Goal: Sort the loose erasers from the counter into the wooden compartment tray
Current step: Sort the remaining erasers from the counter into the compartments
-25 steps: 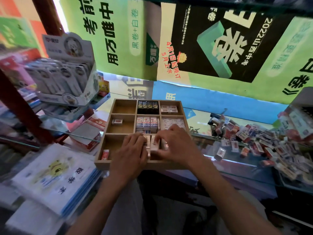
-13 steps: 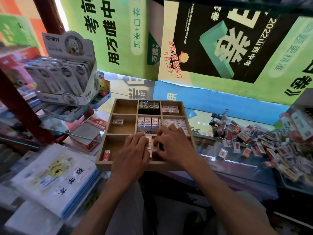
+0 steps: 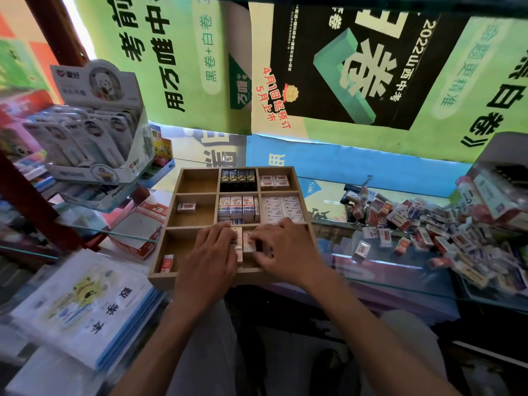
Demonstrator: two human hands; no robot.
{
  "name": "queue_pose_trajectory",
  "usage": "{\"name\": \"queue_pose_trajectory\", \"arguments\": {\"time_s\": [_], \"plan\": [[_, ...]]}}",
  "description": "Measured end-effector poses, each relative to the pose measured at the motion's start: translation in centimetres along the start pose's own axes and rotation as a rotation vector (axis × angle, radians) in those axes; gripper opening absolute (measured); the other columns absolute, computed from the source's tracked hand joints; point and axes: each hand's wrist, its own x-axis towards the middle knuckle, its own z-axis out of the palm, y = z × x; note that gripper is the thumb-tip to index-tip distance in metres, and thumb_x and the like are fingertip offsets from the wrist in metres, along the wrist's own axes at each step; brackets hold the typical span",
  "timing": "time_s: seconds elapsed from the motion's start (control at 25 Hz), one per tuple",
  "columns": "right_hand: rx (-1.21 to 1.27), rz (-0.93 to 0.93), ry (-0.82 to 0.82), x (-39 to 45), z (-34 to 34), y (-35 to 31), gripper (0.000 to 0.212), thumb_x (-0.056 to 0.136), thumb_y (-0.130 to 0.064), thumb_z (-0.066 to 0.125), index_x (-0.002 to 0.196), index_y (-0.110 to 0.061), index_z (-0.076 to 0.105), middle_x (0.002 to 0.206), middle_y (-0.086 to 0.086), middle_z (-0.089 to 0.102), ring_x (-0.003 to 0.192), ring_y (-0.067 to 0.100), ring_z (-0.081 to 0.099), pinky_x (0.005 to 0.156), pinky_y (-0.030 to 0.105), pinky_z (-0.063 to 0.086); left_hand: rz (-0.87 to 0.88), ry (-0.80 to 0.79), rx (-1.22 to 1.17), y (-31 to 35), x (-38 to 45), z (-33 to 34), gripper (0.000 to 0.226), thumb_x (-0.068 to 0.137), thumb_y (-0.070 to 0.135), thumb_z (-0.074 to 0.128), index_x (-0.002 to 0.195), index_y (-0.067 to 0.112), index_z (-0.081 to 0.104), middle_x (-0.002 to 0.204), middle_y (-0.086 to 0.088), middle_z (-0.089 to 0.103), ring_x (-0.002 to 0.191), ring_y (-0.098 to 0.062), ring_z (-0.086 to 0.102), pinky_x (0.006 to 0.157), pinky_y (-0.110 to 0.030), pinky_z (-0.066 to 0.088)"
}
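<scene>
The wooden compartment tray (image 3: pixel 303 195) sits on the glass surface (image 3: pixel 385 270), its near edge towards the person. Both hands work in the near middle compartment. The left hand (image 3: pixel 210 252) lies over the left part of a row of pale erasers (image 3: pixel 248 242) stood on edge there; the right hand (image 3: pixel 285 247) covers the right part. The fingers (image 3: pixel 223 234) of both are curled down onto the erasers, evidently pressing them together so the row packs tight and upright; whether either hand actually pinches one cannot be told. Other compartments already hold sorted stock: black ones (image 3: pixel 238 178) at far middle, white ones (image 3: pixel 281 208) at right, blue-and-white ones (image 3: pixel 237 207) in the centre, a single eraser (image 3: pixel 186 207) at middle left, and a red 2B eraser (image 3: pixel 167 262) at near left. The far left compartment is bare. A large loose pile of erasers (image 3: pixel 443 227) lies on the surface to the right, well apart from the tray, so much sorting appears outstanding.
</scene>
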Motion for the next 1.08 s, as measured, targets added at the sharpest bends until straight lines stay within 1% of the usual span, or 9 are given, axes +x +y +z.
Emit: {"name": "queue_pose_trajectory", "arguments": {"time_s": [0.16,0.32,0.4,0.48,0.52,0.6,0.72,0.88,1.08], "plan": [[-0.167,-0.007,-0.077,1.7,-0.7,-1.2,0.049,0.085,-0.041,0.063,0.130,-0.026,0.053,0.138,-0.005,0.047,0.122,0.025,0.038,0.102,0.047,0.031,-0.031,-0.007,0.007,0.1,0.1,0.0,0.037,0.091,0.043,0.023,0.109,0.025,0.050,0.127,0.002,0.053,0.113,-0.014,0.048,0.070,-0.022,0.038],[-0.213,-0.066,-0.024,2.0,-0.5,-1.0,0.029,0.088,-0.035,0.061,0.114,-0.023,0.066,0.125,-0.004,0.058,0.113,0.022,0.043,0.100,0.044,0.033,-0.025,-0.010,0.011,0.0,0.1,-0.1,0.037,0.091,0.042,0.023,0.108,0.024,0.051,0.127,0.002,0.053,0.113,-0.014,0.048,0.072,-0.021,0.038],[-0.008,-0.041,0.102,1.8,-0.7,-0.4,0.020,0.092,-0.035,0.057,0.102,-0.025,0.071,0.103,-0.006,0.069,0.098,0.015,0.051,0.094,0.039,0.041,-0.021,-0.016,0.013,-0.1,0.1,-0.1,0.034,0.092,0.041,0.025,0.107,0.025,0.050,0.126,0.004,0.052,0.111,-0.012,0.046,0.071,-0.021,0.038],[0.332,0.059,0.246,1.6,-1.9,0.5,0.016,0.093,-0.033,0.060,0.095,-0.025,0.073,0.086,-0.012,0.071,0.080,0.003,0.058,0.082,0.030,0.047,-0.026,-0.031,0.019,-0.2,0.1,0.0,0.032,0.092,0.041,0.026,0.108,0.027,0.049,0.127,0.005,0.050,0.111,-0.011,0.045,0.071,-0.021,0.038],[0.491,0.118,0.247,1.5,-2.5,1.0,0.011,0.093,-0.030,0.063,0.097,-0.025,0.072,0.086,-0.012,0.070,0.076,0.000,0.060,0.076,0.024,0.047,-0.028,-0.031,0.021,-0.2,0.2,0.0,0.031,0.092,0.041,0.026,0.108,0.027,0.048,0.127,0.006,0.050,0.112,-0.010,0.045,0.071,-0.021,0.039],[0.622,0.173,0.104,1.3,-3.3,1.1,0.012,0.091,-0.025,0.067,0.103,-0.024,0.068,0.091,-0.007,0.071,0.079,0.001,0.064,0.074,0.022,0.051,-0.029,-0.020,0.025,-0.2,0.1,0.0,0.031,0.092,0.040,0.027,0.108,0.027,0.049,0.126,0.005,0.051,0.111,-0.011,0.046,0.070,-0.021,0.039],[0.471,0.123,-0.015,1.9,-2.3,0.8,0.012,0.087,-0.030,0.071,0.096,-0.023,0.066,0.092,-0.006,0.071,0.083,0.005,0.066,0.082,0.031,0.056,-0.026,-0.011,0.021,-0.1,0.0,0.0,0.031,0.091,0.039,0.028,0.108,0.025,0.051,0.124,0.003,0.053,0.110,-0.012,0.048,0.069,-0.020,0.037],[0.043,0.016,0.074,3.2,-0.3,0.1,0.018,0.087,-0.037,0.066,0.101,-0.027,0.065,0.105,-0.003,0.061,0.100,0.014,0.049,0.088,0.035,0.044,-0.020,-0.016,0.035,-0.1,0.0,0.0,0.035,0.092,0.040,0.025,0.108,0.024,0.051,0.125,0.002,0.054,0.111,-0.013,0.048,0.070,-0.019,0.037],[-0.065,-0.002,0.142,2.2,0.7,-0.2,0.027,0.095,-0.041,0.053,0.100,-0.020,0.070,0.108,-0.005,0.059,0.105,0.016,0.043,0.093,0.038,0.037,-0.019,0.000,0.023,-0.1,0.0,0.0,0.031,0.092,0.038,0.028,0.106,0.023,0.051,0.121,0.001,0.056,0.108,-0.014,0.051,0.068,-0.019,0.037]]}}
